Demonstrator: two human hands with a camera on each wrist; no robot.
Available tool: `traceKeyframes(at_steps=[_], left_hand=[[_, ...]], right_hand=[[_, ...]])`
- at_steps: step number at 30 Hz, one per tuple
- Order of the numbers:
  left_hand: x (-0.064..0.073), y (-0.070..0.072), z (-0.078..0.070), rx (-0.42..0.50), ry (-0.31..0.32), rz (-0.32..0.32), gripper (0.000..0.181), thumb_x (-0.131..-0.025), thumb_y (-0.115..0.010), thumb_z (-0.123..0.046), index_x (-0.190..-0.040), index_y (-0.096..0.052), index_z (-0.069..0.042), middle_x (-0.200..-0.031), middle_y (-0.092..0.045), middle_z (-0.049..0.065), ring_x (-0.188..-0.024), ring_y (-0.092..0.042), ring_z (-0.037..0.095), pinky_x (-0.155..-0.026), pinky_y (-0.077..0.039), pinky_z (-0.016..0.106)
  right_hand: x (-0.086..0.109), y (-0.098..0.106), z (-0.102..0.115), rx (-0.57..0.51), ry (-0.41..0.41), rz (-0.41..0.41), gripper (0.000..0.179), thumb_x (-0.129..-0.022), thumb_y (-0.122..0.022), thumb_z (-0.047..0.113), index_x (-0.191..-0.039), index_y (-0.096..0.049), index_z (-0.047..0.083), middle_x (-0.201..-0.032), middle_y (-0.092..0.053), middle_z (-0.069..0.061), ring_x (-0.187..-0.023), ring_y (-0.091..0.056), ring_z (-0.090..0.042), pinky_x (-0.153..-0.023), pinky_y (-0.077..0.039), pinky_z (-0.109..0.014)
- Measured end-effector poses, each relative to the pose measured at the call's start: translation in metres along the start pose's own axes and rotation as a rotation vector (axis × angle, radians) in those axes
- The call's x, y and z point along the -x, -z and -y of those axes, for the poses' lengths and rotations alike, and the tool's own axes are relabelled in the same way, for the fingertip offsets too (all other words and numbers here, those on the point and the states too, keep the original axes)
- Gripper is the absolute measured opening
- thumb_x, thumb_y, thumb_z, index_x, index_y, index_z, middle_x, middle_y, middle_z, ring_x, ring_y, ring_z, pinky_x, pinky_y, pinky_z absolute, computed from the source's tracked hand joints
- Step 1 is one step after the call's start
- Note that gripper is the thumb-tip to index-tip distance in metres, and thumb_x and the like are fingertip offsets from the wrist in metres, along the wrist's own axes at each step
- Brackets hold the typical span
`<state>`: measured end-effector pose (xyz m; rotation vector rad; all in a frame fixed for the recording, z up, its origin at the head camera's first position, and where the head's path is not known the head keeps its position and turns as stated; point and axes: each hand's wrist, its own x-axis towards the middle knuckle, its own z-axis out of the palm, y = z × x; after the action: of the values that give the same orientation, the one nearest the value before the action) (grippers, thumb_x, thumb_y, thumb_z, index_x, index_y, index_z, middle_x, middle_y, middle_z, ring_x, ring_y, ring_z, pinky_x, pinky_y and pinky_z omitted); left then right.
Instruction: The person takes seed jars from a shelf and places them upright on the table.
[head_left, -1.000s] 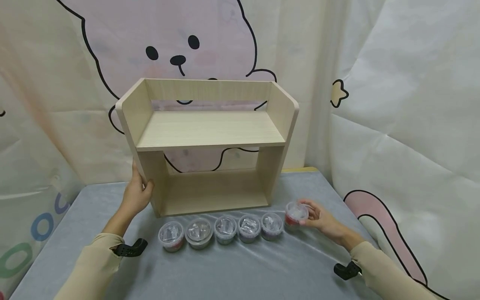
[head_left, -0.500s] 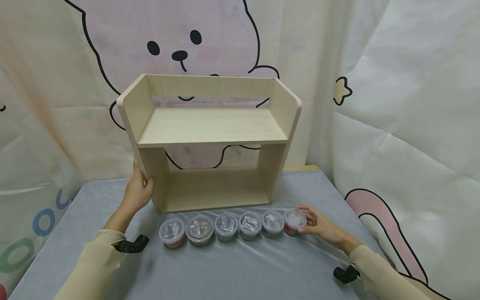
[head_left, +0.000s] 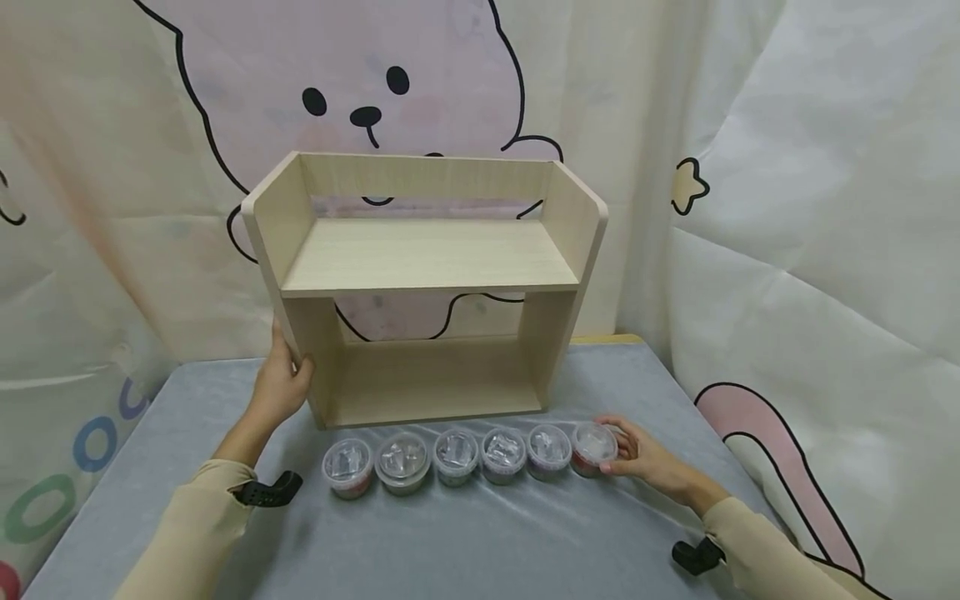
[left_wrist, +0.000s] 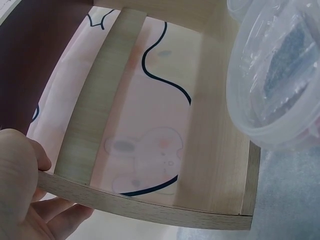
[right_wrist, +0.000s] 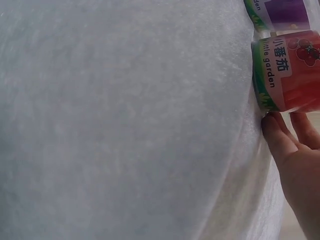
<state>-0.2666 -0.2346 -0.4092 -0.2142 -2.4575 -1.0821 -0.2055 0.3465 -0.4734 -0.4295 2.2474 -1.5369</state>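
Note:
My left hand [head_left: 279, 390] grips the left side panel of a two-tier wooden shelf [head_left: 431, 254], thumb at the panel's front edge. In the left wrist view, the thumb and fingers lie on either side of that panel's edge [left_wrist: 150, 210]. At the right end of a row of lidded plastic cups, my right hand [head_left: 648, 458] holds the last cup [head_left: 595, 443] between thumb and fingers. The right wrist view shows this cup's red label [right_wrist: 300, 75] with a tomato picture. It stands on the cloth, close against its neighbour [head_left: 549, 450].
Several more clear-lidded cups [head_left: 347, 467] line up in front of the shelf. Grey cloth [head_left: 465, 542] covers the table. A printed curtain [head_left: 615, 100] hangs behind and at both sides. Both wrists wear black bands [head_left: 270, 490].
My right hand has brought the red-labelled cup left and down, from slightly apart to the end of the row. The left hand keeps its grip on the shelf.

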Motion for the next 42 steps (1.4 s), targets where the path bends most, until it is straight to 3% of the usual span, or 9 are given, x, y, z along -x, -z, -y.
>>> traceKeyframes(at_steps=[5, 10, 17, 24, 30, 34, 39, 42], left_hand=[[0.0, -0.001, 0.0, -0.002, -0.01, 0.005, 0.083, -0.097, -0.047, -0.008, -0.162, 0.004, -0.019, -0.131, -0.052, 0.044, -0.095, -0.059, 0.053, -0.077, -0.045, 0.066], [0.0, -0.002, 0.0, 0.017, -0.013, 0.019, 0.084, -0.098, -0.047, -0.006, -0.162, 0.005, -0.021, -0.139, -0.047, 0.043, -0.109, -0.058, 0.059, -0.083, -0.046, 0.069], [-0.001, -0.002, 0.002, 0.114, -0.028, 0.049, 0.086, -0.098, -0.047, -0.003, -0.163, 0.006, -0.024, -0.15, -0.036, 0.041, -0.131, -0.045, 0.062, -0.093, -0.047, 0.071], [0.004, 0.001, 0.003, 0.148, -0.031, 0.084, 0.09, -0.099, -0.049, -0.003, -0.163, 0.008, -0.03, -0.159, -0.025, 0.036, -0.135, -0.036, 0.065, -0.093, -0.046, 0.071], [0.012, 0.002, 0.008, 0.181, -0.052, 0.109, 0.087, -0.101, -0.052, -0.006, -0.163, 0.003, -0.034, -0.16, -0.027, 0.033, -0.132, -0.043, 0.064, -0.09, -0.049, 0.07], [0.017, 0.007, 0.011, 0.166, -0.046, 0.109, 0.078, -0.103, -0.052, -0.011, -0.163, -0.008, -0.034, -0.158, -0.033, 0.03, -0.128, -0.05, 0.059, -0.088, -0.052, 0.068], [0.022, 0.012, 0.011, 0.149, -0.057, 0.092, 0.069, -0.103, -0.052, -0.009, -0.162, -0.02, -0.023, -0.153, -0.039, 0.03, -0.121, -0.057, 0.055, -0.084, -0.055, 0.063], [0.026, 0.015, 0.011, 0.137, -0.057, 0.082, 0.066, -0.102, -0.051, -0.008, -0.161, -0.023, -0.019, -0.151, -0.042, 0.03, -0.119, -0.06, 0.052, -0.081, -0.056, 0.058]], right_hand=[[0.002, 0.001, -0.001, 0.006, 0.001, 0.007, 0.071, -0.096, -0.068, 0.011, -0.153, -0.026, 0.002, -0.147, -0.042, -0.027, -0.119, -0.054, 0.003, -0.093, -0.046, -0.018], [0.003, 0.002, -0.001, -0.024, 0.0, 0.018, 0.07, -0.097, -0.066, 0.01, -0.153, -0.026, 0.002, -0.145, -0.046, -0.019, -0.12, -0.054, 0.002, -0.094, -0.046, -0.019], [0.003, 0.003, -0.002, -0.054, 0.013, 0.032, 0.068, -0.097, -0.064, 0.008, -0.153, -0.026, 0.001, -0.14, -0.051, -0.005, -0.121, -0.055, 0.001, -0.095, -0.046, -0.02], [0.003, 0.004, -0.003, -0.027, -0.041, 0.033, 0.072, -0.098, -0.063, 0.012, -0.158, -0.023, 0.006, -0.153, -0.039, -0.019, -0.123, -0.05, 0.005, -0.096, -0.046, -0.02], [0.004, 0.007, 0.002, -0.012, -0.074, -0.008, 0.065, -0.105, -0.051, 0.022, -0.159, -0.02, 0.002, -0.161, -0.022, -0.033, -0.12, -0.045, 0.011, -0.096, -0.047, -0.019], [0.002, 0.008, 0.008, -0.028, -0.064, -0.048, 0.063, -0.108, -0.046, 0.026, -0.157, -0.021, -0.004, -0.159, -0.024, -0.037, -0.117, -0.051, 0.011, -0.096, -0.048, -0.017], [-0.004, 0.005, 0.016, 0.002, -0.063, -0.138, 0.062, -0.107, -0.048, 0.029, -0.154, -0.028, -0.005, -0.155, -0.036, -0.034, -0.114, -0.054, 0.012, -0.095, -0.049, -0.016], [-0.009, 0.005, 0.023, 0.026, -0.035, -0.175, 0.06, -0.107, -0.048, 0.029, -0.152, -0.031, -0.006, -0.152, -0.042, -0.034, -0.121, -0.057, 0.003, -0.098, -0.05, -0.021]])
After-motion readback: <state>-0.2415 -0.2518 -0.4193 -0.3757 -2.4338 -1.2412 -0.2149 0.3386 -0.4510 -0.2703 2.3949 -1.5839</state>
